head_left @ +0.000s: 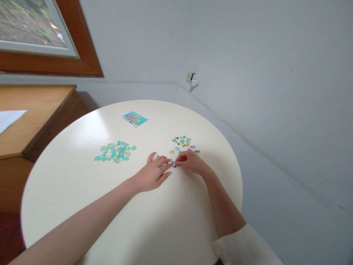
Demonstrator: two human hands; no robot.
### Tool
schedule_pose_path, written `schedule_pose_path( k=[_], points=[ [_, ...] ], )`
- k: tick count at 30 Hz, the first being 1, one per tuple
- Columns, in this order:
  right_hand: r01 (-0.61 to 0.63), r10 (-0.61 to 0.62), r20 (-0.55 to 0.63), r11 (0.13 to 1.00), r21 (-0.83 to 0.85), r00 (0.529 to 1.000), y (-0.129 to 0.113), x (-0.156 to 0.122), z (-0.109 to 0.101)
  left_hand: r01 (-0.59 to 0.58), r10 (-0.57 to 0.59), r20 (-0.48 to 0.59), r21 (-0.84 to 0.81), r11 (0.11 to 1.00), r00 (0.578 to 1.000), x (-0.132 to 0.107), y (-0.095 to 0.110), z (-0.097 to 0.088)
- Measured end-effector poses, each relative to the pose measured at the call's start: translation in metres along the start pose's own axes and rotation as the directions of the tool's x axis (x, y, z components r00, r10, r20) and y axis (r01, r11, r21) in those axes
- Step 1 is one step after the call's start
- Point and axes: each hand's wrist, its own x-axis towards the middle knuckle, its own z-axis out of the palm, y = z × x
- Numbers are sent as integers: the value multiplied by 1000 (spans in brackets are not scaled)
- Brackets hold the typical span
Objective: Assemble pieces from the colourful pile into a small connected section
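My left hand [154,171] lies spread over some puzzle pieces on the white round table, its fingertips reaching the small joined cluster of jigsaw pieces [174,164]. From the right, the thumb and forefinger of my right hand [191,161] pinch a jigsaw piece at the edge of that cluster; the fingers mostly cover it. Loose multicoloured jigsaw pieces [182,140] lie just beyond my right hand. A larger heap of turquoise and pale green pieces [115,151] is off to the left. Part of the cluster is hidden beneath my left fingers.
A colourful picture card [135,119] rests near the far side of the round table [110,221]. At left stands a wooden desk [41,110] with a white sheet [11,118]. A wall with a plugged-in socket [193,78] runs behind and along the right.
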Motion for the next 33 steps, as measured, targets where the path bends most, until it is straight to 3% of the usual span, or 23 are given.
schedule_pose_path(
  k=[33],
  points=[
    [-32, 26, -38, 984, -176, 999, -8, -4, 1, 9, -10, -8, -20, 1000, 1000, 0, 0, 0]
  ],
)
